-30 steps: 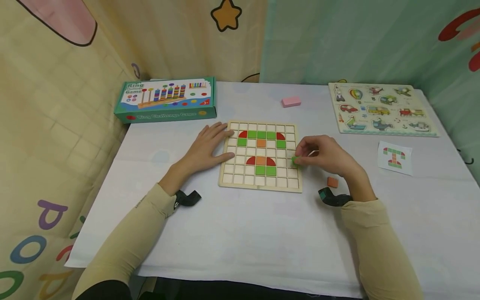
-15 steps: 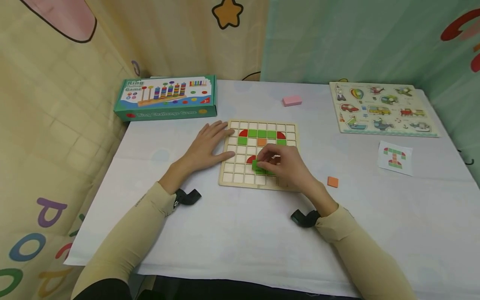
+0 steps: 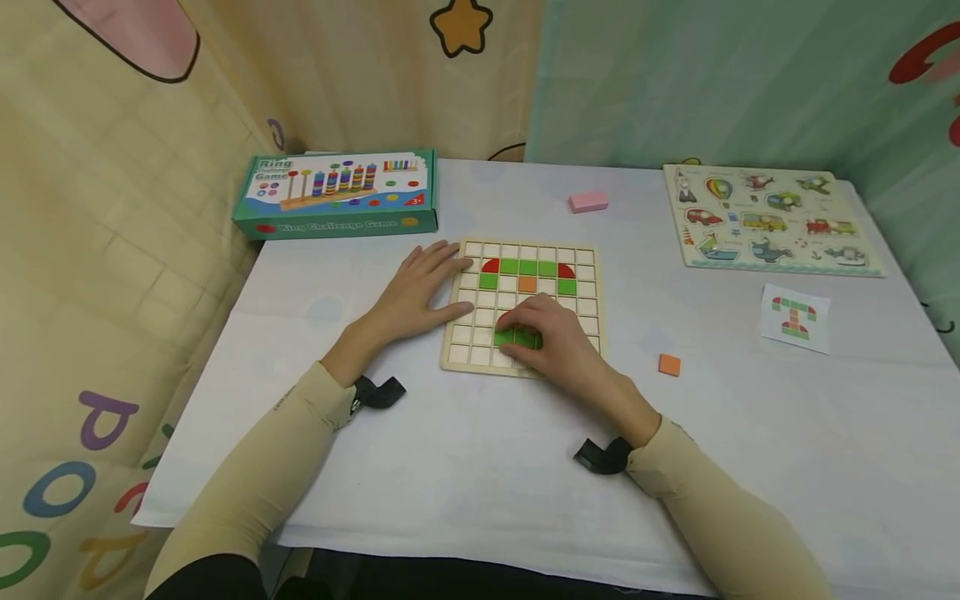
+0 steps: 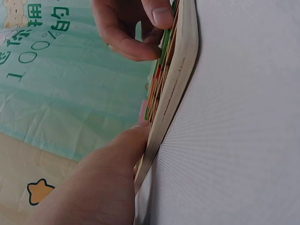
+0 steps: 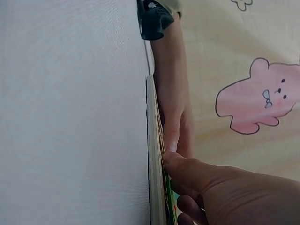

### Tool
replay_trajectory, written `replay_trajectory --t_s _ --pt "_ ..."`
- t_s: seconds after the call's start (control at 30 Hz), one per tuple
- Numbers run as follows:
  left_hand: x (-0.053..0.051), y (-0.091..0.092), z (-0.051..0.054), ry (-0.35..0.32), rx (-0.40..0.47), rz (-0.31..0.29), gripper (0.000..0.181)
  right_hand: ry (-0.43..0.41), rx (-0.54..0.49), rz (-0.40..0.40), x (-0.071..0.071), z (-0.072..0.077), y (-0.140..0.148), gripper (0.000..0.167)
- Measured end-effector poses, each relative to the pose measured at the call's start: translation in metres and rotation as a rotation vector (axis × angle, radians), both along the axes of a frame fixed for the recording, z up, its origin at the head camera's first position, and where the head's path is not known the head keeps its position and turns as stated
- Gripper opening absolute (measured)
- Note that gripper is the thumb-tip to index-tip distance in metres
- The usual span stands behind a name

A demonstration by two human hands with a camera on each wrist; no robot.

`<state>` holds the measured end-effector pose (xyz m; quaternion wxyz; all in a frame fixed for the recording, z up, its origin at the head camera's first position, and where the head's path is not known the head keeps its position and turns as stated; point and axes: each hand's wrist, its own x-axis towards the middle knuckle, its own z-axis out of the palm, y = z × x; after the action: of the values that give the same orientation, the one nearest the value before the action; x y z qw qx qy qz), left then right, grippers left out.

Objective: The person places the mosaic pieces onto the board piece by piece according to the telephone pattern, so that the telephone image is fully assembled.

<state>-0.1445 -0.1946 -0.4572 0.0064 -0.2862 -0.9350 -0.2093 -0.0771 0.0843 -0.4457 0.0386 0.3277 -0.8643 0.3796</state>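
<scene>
A wooden grid board (image 3: 459, 354) lies on the white table, with red, green and orange tiles in its cells. My left hand (image 3: 405, 300) rests along the board's left edge, fingers spread and thumb reaching onto the rim. Over the lower middle of the grid, my right hand (image 3: 558, 346) pinches a green square tile (image 3: 503, 337) between thumb and fingers, at the left end of the lower green row. That hand covers most of the lower red and orange tiles. Seen from the left wrist, the right fingertips (image 4: 162, 16) touch down at the board's surface.
To the right lie a loose orange square tile (image 3: 670, 365) and a pattern card (image 3: 795, 319). A vehicle puzzle board (image 3: 772, 218) is at the back right. Behind the grid sits a pink block (image 3: 588, 202), and a green game box (image 3: 337, 196) stands back left.
My right hand has carried the green tile from the board's right edge leftward and lowered it onto the grid at the lower green row. The left hand has stayed in place.
</scene>
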Motion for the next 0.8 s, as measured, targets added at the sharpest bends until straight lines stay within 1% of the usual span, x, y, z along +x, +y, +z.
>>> replay_trajectory --t_s 0.23,0.33,0.4,0.5,0.57,0.63,0.8 --pt "-0.001 0.001 0.001 0.008 0.000 -0.007 0.073 0.024 0.062 0.053 0.001 0.002 0.001 0.022" --pt "-0.002 0.002 -0.002 0.004 0.003 -0.009 0.073 0.033 0.083 0.065 0.002 0.005 0.002 0.020" --pt "-0.002 0.003 -0.003 0.000 0.004 -0.007 0.074 0.012 0.091 0.060 0.004 0.008 0.005 0.021" --pt "-0.002 0.004 -0.005 -0.002 0.001 -0.004 0.074 -0.022 0.084 0.034 0.007 0.015 0.014 0.022" --pt "-0.001 0.004 -0.004 0.000 0.002 -0.001 0.074 -0.039 0.073 0.007 0.009 0.020 0.024 0.023" --pt "0.000 0.003 -0.003 0.002 0.003 0.002 0.074 -0.030 0.058 -0.025 0.011 0.024 0.036 0.021" --pt "0.001 0.000 -0.001 0.000 -0.008 0.010 0.074 -0.040 0.065 -0.141 0.017 0.027 0.074 0.021"
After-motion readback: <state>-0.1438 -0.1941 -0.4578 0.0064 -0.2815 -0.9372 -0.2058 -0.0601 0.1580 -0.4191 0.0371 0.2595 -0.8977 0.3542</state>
